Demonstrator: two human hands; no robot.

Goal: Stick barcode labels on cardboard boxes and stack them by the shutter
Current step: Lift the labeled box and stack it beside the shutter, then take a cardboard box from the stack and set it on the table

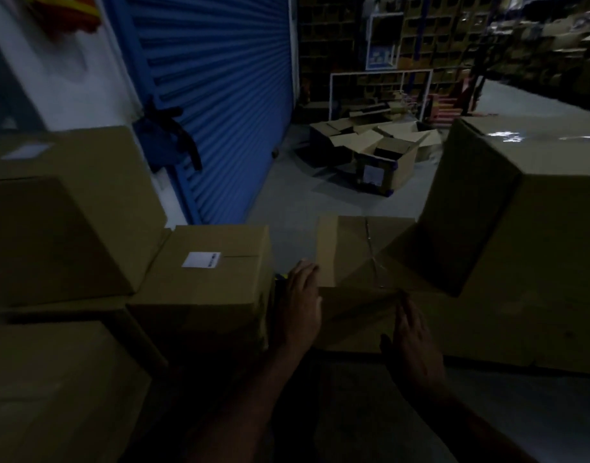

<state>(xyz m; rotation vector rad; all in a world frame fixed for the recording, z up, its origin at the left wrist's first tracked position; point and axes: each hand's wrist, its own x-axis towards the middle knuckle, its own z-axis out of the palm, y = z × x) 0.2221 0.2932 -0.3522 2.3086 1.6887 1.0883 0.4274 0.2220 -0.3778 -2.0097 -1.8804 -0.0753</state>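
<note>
Both hands sit flat-fingered against a small taped box [357, 252]: left hand [300, 305] on its left side, right hand [415, 342] at its near face. Labelled boxes [206, 269] stack beside the blue shutter [220, 95].

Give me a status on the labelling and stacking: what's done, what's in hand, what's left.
Done: at least two labelled boxes, one with its white label, sit stacked beside the blue shutter. In hand: the left hand and right hand press flat against a taped box showing no label. Left: labelling and stacking it; the big box shows none either.
</note>
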